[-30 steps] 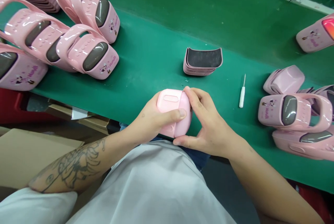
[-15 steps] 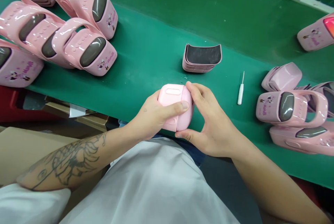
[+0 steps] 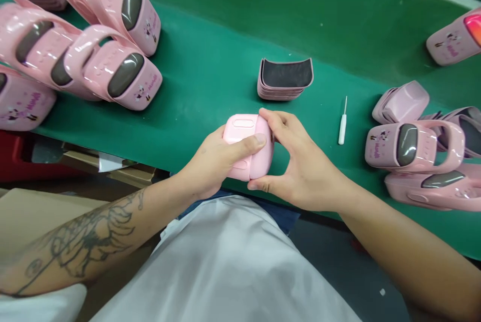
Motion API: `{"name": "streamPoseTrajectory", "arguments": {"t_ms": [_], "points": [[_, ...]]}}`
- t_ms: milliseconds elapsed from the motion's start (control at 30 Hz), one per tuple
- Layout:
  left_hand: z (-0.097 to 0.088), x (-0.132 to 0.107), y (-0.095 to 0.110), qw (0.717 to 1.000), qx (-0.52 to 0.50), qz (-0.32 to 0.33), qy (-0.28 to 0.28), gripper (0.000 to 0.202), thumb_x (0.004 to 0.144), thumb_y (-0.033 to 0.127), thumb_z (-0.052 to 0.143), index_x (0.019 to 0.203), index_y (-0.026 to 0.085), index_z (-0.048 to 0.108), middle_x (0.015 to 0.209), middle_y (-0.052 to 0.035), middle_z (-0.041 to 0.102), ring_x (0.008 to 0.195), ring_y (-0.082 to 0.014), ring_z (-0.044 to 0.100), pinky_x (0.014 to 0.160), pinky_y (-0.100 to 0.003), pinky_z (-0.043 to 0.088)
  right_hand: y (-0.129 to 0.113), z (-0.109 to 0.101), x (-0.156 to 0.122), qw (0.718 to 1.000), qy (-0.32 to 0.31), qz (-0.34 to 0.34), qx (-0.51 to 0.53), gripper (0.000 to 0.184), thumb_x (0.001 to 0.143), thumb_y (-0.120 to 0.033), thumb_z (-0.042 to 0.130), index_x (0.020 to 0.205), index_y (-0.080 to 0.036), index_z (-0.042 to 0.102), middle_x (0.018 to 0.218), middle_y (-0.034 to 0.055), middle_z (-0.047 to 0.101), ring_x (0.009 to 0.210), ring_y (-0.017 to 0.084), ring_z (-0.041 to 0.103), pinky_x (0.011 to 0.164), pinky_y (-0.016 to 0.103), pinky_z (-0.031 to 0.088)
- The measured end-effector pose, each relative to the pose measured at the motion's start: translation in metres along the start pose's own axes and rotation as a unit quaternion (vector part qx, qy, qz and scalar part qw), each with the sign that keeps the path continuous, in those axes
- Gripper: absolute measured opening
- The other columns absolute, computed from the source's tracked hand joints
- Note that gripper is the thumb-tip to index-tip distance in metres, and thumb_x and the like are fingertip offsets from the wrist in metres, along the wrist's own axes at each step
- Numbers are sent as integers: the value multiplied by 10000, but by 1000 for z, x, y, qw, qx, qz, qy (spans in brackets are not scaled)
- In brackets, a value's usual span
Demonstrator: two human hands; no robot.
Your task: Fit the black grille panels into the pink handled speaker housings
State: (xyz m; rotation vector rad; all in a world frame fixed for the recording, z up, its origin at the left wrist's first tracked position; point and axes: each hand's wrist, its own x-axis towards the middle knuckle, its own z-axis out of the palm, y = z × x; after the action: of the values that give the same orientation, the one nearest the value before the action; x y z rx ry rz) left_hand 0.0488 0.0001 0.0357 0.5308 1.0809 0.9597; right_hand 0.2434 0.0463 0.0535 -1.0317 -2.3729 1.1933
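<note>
A rounded pink plastic housing (image 3: 240, 144) is held between my two hands above the near edge of the bench. My left hand (image 3: 216, 159) wraps around its left side, the thumb laid across the top face. With thumb and fingers spread over the right end, my right hand (image 3: 300, 164) grips the housing at its upper and lower edges. A seam runs across the housing near that end. Beyond the hands lies a stack of curved pink covers (image 3: 283, 92) with a dark inner face. A white-handled screwdriver (image 3: 342, 129) rests to the right.
Several pink handled units (image 3: 126, 79) with dark windows crowd the left of the green bench (image 3: 210, 76). More handled units (image 3: 387, 146) and loose pink covers (image 3: 402, 101) sit at the right. A unit with a lit red window (image 3: 447, 44) stands farther back. Cardboard (image 3: 33, 212) is at lower left.
The camera view has shifted slightly, so the bench items appear a little to the left and mostly higher. Both hands keep hold of the housing, with little change in grip.
</note>
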Motion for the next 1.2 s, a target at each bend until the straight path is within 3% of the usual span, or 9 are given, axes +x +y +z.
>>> {"name": "streamPoseTrajectory", "arguments": {"t_ms": [67,200,400,567,733,900,1000,1200], "points": [[-8,-2,-1,999,4,21,-37,633,828,466,871,1378,217,682,1392,-131,717,1232,-342,684,896,-354,579,2,-2,4,1000,0,13,8,1137,769,-583,907,1674,-297,282,1620,148,409,1549,385,420,1284,625,411],[-18,-13,-2,996,31,82,-26,948,752,329,937,1585,352,484,1641,-56,519,1465,-357,537,1056,-372,560,3,-3,9,999,22,39,20,1126,769,-598,899,1670,-274,307,1613,156,407,1520,377,456,1225,591,498],[-11,-25,4,997,59,52,-12,1181,684,194,968,1667,382,342,1600,-57,553,1465,-388,548,1083,-438,570,4,2,8,999,33,41,-2,1141,774,-642,874,1687,-277,295,1581,168,433,1473,387,495,1179,611,529],[-11,-25,5,995,72,62,-19,1159,696,233,970,1673,339,354,1621,-98,538,1482,-437,521,1090,-479,572,4,2,4,998,39,36,-35,1122,801,-651,853,1693,-263,293,1629,172,418,1522,396,440,1218,609,488],[-14,-27,3,988,134,74,-8,1176,753,334,953,1708,338,266,1700,-72,450,1529,-423,473,1127,-461,557,-3,1,2,996,39,50,-64,1117,808,-668,834,1691,-247,294,1598,182,444,1503,401,460,1217,612,478],[-10,-26,7,980,173,100,4,1070,755,415,951,1658,282,394,1619,-97,548,1468,-442,527,1160,-530,528,-6,1,1,993,61,44,-87,1117,814,-663,821,1682,-190,303,1559,216,457,1485,415,463,1205,612,483],[-11,-25,9,978,180,103,15,1040,743,440,954,1633,263,446,1628,-108,535,1456,-453,530,1178,-561,505,-5,1,4,994,52,32,-86,1106,814,-619,837,1677,-179,304,1547,215,467,1471,394,487,1198,585,500],[-12,-25,8,983,154,100,12,1019,750,388,956,1630,265,456,1615,-105,555,1443,-437,555,1152,-542,539,-5,3,4,993,66,8,-101,1122,777,-517,906,1668,-179,315,1535,210,481,1451,386,507,1182,562,521]]}}
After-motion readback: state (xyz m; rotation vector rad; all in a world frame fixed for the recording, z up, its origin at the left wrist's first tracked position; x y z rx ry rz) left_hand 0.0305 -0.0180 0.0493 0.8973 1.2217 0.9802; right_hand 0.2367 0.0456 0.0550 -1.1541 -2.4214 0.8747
